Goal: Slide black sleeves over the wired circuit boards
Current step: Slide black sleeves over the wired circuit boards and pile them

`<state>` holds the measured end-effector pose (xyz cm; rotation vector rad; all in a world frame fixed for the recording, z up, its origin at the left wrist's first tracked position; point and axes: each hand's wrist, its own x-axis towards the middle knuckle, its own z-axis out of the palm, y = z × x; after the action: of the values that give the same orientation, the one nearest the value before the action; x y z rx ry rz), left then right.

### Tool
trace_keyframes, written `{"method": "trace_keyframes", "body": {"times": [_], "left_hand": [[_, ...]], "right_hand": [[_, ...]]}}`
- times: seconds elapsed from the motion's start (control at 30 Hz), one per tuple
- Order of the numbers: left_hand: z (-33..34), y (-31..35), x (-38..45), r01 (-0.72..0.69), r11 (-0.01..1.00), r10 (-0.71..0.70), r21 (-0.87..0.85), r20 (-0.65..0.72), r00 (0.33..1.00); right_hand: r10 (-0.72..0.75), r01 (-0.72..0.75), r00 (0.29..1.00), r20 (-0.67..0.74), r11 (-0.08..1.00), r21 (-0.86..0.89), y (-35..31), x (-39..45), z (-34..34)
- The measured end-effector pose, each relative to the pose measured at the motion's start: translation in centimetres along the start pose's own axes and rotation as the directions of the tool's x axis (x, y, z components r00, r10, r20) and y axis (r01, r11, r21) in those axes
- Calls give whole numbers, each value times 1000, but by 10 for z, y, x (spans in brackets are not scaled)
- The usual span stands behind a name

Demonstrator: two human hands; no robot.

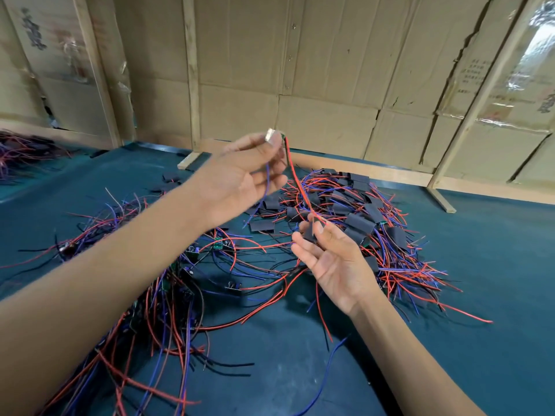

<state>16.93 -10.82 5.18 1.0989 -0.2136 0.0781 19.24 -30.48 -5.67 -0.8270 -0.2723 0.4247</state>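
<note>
two hands (pixel 237 178) (pixel 330 253) (board (pixel 274 136) aloft)

Workspace is a dark teal felt-like table covering (pixel 495 265), a bit scuffed with pale specks near the front. Behind it the whole back wall is flattened brown cardboard sheets (pixel 315 70), creased and torn in places, a few with faded black printed characters. They're held by pale raw-wood battens: one upright strip (pixel 192 70) left of centre, a slanted one (pixel 480 94) on the right, and a long wooden rail (pixel 375 172) running along the table's far edge. Shiny clear packing tape (pixel 537 46) catches the light in the top right corner.
</note>
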Motion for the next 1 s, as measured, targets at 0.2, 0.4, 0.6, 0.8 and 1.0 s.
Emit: {"method": "trace_keyframes", "body": {"times": [0.2, 0.4, 0.6, 0.8, 1.0], "left_hand": [[7, -68, 18, 209, 939, -239, -273, -85, 967], [0, -120, 12, 303, 935, -314, -185, -37, 949], [-4, -128, 1, 248, 957, -250, -153, 2, 968], [-4, -131, -2, 177, 982, -177, -62, 7, 984], [-2, -134, -5, 77, 991, -79, 113, 19, 997]], "right_hand": [[-75, 76, 996, 38, 997, -13, -8, -1, -2], [-104, 104, 995, 1, 993, -59, -13, 0, -6], [-171, 137, 977, -130, 962, -235, -15, 4, -3], [53, -62, 998, -45, 972, -227, -27, -1, -8], [39, -43, 998, -50, 997, -66, -31, -3, -10]]}}
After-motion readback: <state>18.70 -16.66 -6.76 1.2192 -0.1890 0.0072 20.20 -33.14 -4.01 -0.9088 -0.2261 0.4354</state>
